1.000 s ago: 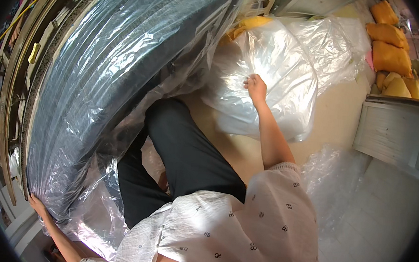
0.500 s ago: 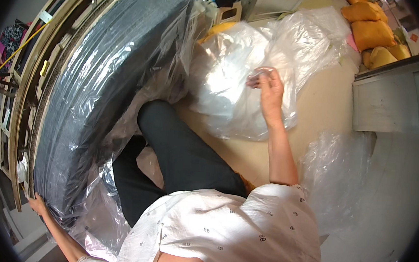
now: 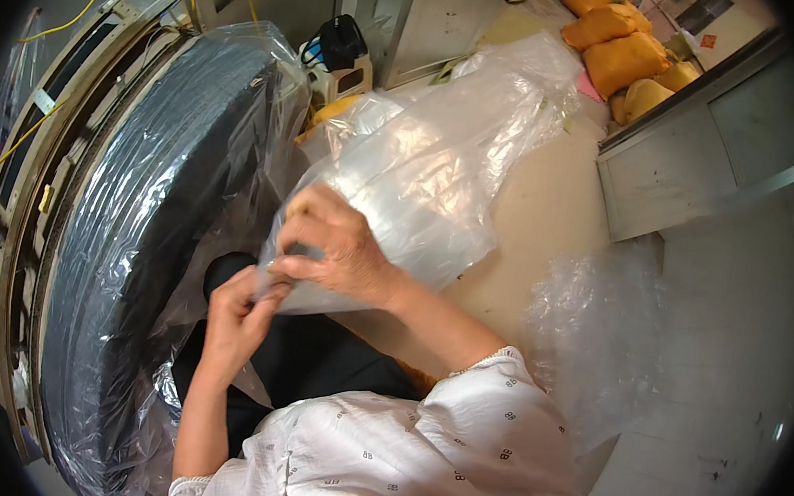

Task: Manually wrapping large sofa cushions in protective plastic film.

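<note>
A large sheet or bag of clear plastic point(image 3: 411, 193) spreads from my lap toward the far middle, with light glinting on its creases. My left hand point(image 3: 240, 320) pinches its near edge above my dark-trousered knee. Close against it, my right hand point(image 3: 341, 248) curls its fingers on the same edge, slightly smeared by motion; the fingertips of both hands nearly meet. On my left stands a long, curved-looking stack of dark blue-grey material point(image 3: 156, 164) wrapped in clear film, which the sheet partly borders.
A wooden frame point(image 3: 42, 192) runs along the far left, a yellow cord point(image 3: 94, 5) above it. Orange sacks point(image 3: 622, 61) are piled far right beside a pale cabinet point(image 3: 674, 167). Crumpled plastic point(image 3: 586, 328) lies on the right. A black bag point(image 3: 341, 43) sits on a box at the back.
My left hand has come off the wooden frame's near end to the plastic over my lap. The right hand has moved left and nearer, drawing the plastic with it. The view has shifted.
</note>
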`<state>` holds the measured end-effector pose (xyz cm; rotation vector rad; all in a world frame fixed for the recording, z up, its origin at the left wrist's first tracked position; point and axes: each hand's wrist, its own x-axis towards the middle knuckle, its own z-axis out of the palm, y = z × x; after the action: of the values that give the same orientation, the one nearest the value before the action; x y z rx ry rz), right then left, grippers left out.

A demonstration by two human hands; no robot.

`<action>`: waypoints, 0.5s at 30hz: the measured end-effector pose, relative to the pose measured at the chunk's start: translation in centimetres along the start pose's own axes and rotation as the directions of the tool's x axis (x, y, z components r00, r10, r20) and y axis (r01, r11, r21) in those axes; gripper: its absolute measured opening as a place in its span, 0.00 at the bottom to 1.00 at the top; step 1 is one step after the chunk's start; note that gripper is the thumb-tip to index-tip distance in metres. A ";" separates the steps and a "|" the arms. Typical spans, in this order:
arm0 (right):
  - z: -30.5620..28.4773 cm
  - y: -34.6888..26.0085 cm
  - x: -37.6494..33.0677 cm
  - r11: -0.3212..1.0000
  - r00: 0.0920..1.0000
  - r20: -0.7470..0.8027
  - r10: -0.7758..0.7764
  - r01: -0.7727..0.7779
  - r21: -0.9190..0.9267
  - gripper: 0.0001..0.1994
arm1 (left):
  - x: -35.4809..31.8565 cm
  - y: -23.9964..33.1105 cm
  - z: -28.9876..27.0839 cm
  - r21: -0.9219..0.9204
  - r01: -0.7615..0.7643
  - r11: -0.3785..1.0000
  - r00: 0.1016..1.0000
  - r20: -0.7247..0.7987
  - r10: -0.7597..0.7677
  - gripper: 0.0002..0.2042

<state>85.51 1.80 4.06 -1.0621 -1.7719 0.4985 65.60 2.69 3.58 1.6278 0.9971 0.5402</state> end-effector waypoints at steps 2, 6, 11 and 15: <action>-2.1 1.0 -0.3 0.975 0.999 0.047 -0.020 0.030 -0.220 0.26 | -0.8 1.7 -1.3 0.036 -0.211 0.977 0.962 -0.170 0.214 0.04; -7.7 12.3 -5.4 0.748 0.800 0.278 0.531 -0.288 -0.598 0.14 | -1.9 2.7 -5.2 -0.014 -0.291 0.956 0.899 -0.347 0.269 0.03; -7.8 3.9 0.1 0.959 0.922 -0.331 0.201 -0.254 -0.123 0.17 | -3.1 -0.8 -7.9 0.198 -0.147 0.969 0.932 -0.300 0.202 0.05; -2.8 -2.6 -2.5 0.952 0.994 0.018 0.106 -0.107 0.287 0.23 | -2.1 -0.9 -12.6 0.002 -0.480 0.877 0.661 -0.656 0.363 0.12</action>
<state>87.20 -2.07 5.86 -0.9534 -1.5906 0.7985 54.41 8.06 6.83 1.5382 1.0020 1.5557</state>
